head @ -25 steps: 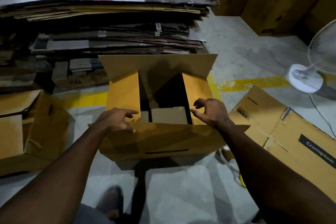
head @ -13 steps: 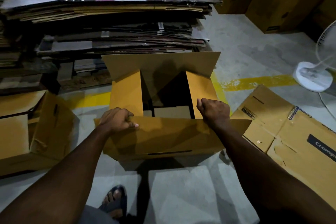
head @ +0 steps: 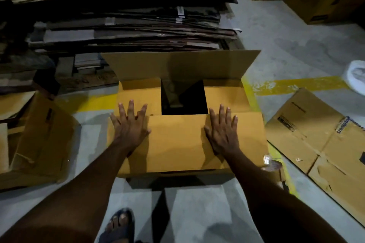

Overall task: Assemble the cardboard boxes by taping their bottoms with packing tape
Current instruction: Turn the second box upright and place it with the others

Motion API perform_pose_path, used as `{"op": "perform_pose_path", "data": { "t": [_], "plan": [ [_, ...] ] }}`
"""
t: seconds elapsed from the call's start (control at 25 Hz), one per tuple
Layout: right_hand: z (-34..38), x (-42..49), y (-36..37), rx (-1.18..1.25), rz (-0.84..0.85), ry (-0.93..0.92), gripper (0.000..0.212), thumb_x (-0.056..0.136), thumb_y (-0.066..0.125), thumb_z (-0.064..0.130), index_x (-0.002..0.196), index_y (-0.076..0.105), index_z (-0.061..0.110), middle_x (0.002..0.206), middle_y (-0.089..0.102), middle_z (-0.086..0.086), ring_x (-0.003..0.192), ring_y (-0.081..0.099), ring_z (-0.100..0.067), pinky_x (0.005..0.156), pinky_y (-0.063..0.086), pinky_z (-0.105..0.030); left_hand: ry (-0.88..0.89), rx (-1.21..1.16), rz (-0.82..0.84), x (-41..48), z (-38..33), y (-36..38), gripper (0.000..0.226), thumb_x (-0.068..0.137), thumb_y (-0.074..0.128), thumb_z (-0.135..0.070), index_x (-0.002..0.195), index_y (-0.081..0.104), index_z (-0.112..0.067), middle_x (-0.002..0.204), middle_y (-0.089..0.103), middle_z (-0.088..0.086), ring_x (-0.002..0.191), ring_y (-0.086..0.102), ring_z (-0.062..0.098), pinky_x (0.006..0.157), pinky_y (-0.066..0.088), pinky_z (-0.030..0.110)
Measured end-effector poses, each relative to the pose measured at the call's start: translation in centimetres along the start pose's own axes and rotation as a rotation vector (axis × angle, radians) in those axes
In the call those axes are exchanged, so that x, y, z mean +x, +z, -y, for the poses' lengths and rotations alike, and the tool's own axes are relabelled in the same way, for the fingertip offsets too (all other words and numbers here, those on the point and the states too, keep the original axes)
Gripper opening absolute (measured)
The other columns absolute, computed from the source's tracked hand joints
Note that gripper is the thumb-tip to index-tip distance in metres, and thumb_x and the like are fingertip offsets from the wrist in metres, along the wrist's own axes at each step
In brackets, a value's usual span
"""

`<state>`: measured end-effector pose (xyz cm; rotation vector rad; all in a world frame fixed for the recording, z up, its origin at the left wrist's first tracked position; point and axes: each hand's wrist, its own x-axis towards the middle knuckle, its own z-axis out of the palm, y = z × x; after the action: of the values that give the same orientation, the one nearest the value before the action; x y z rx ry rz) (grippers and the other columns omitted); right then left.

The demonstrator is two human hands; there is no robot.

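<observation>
gap (head: 183, 97) open (centre), far flap (head: 177, 65) upright — blocking

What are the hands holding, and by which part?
Nothing gripped: left hand and right hand lie flat, fingers straight, on the near flap of the cardboard box.

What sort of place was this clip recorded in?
Likely a warehouse or packing area: a tall stack of flattened cartons, a bare concrete floor with a painted yellow line, and a cardboard box with its flaps half folded.
</observation>
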<state>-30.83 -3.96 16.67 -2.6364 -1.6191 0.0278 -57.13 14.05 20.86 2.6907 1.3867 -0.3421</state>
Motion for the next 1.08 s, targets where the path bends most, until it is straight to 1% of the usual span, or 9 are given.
{"op": "perform_pose_path", "data": {
  "t": [0.08,0.2,0.48,0.64,0.72,0.84,0.92,1.0,1.08],
  "plan": [
    [-0.2,-0.7,2.6,-0.027,0.109,-0.05,0.069,0.099,0.016,0.057,0.157,0.012,0.02,0.163,0.008,-0.019,0.149,0.009,-0.042,0.115,0.013,-0.063,0.064,0.014,0.143,-0.2,-1.8,3.0,0.078,0.094,0.034,-0.06,0.151,-0.012,-0.035,0.157,-0.025,0.012,0.142,-0.015,0.047,0.11,0.009,0.07],
    [-0.3,-0.9,3.4,-0.026,0.173,-0.05,0.071,0.096,0.013,0.059,0.156,0.016,0.021,0.163,0.007,-0.018,0.15,0.006,-0.039,0.116,0.01,-0.061,0.104,0.007,0.249,-0.8,-3.0,5.4,0.071,0.095,0.02,-0.064,0.148,-0.019,-0.037,0.154,-0.034,0.009,0.14,-0.023,0.048,0.108,0.0,0.072],
    [2.4,9.4,-3.6,0.051,-0.234,-0.081,0.062,0.094,0.047,0.037,0.151,0.03,0.019,0.159,0.023,-0.018,0.147,0.02,-0.037,0.117,0.019,-0.058,0.13,0.01,0.177,-0.8,-2.5,6.7,0.08,0.075,-0.014,-0.072,0.146,-0.025,-0.037,0.152,-0.037,0.01,0.139,-0.024,0.05,0.106,-0.002,0.074],
    [4.6,15.0,-7.2,-0.063,-0.225,-0.14,0.075,0.094,0.046,0.045,0.157,0.013,0.022,0.164,0.005,-0.017,0.15,0.003,-0.037,0.119,0.004,-0.058,0.13,0.016,0.171,-0.9,-2.7,6.1,0.07,0.092,0.006,-0.068,0.147,-0.024,-0.036,0.153,-0.035,0.01,0.139,-0.025,0.049,0.107,0.0,0.073],
    [5.1,16.6,-8.5,-0.094,-0.221,-0.1,0.07,0.095,0.04,0.051,0.156,0.019,0.021,0.161,0.016,-0.017,0.149,0.01,-0.038,0.118,0.002,-0.058,0.137,0.015,0.15,-0.9,-2.7,5.8,0.069,0.094,0.011,-0.065,0.147,-0.022,-0.037,0.154,-0.033,0.01,0.14,-0.023,0.048,0.108,-0.001,0.072],
    [5.9,16.0,-9.3,0.006,-0.34,-0.06,0.044,0.099,0.03,0.045,0.115,0.059,0.015,0.114,0.062,-0.014,0.113,0.054,-0.035,0.103,0.035,-0.051,0.114,-0.015,0.035,-1.1,-2.6,5.5,0.067,0.095,0.032,-0.06,0.152,0.006,-0.037,0.16,-0.001,0.014,0.143,0.004,0.048,0.106,0.016,0.068],
    [5.7,13.0,-7.2,0.053,-0.2,-0.089,0.038,0.102,0.03,0.042,0.097,0.06,0.019,0.094,0.062,-0.006,0.09,0.058,-0.029,0.079,0.045,-0.041,0.077,-0.078,-0.133,-1.3,-2.2,5.0,0.062,0.086,0.057,-0.054,0.139,0.037,-0.03,0.143,0.036,0.017,0.127,0.039,0.043,0.092,0.037,0.057],
    [3.7,9.3,-3.4,0.022,-0.051,-0.06,0.033,0.103,0.032,0.041,0.106,0.059,0.023,0.106,0.06,-0.004,0.095,0.055,-0.027,0.078,0.043,-0.04,-0.012,-0.129,-0.315,-1.1,-1.4,4.4,0.065,0.076,0.071,-0.049,0.129,0.045,-0.023,0.125,0.046,0.017,0.108,0.049,0.037,0.08,0.042,0.049],
    [1.1,6.4,-0.1,-0.029,0.012,0.086,0.037,0.102,0.028,0.044,0.127,0.053,0.03,0.131,0.052,-0.009,0.115,0.047,-0.036,0.095,0.036,-0.051,-0.149,-0.155,-0.377,-0.3,0.0,3.1,0.079,0.071,0.075,-0.052,0.135,0.04,-0.024,0.127,0.043,0.018,0.107,0.046,0.038,0.078,0.043,0.049]
  ]
}}
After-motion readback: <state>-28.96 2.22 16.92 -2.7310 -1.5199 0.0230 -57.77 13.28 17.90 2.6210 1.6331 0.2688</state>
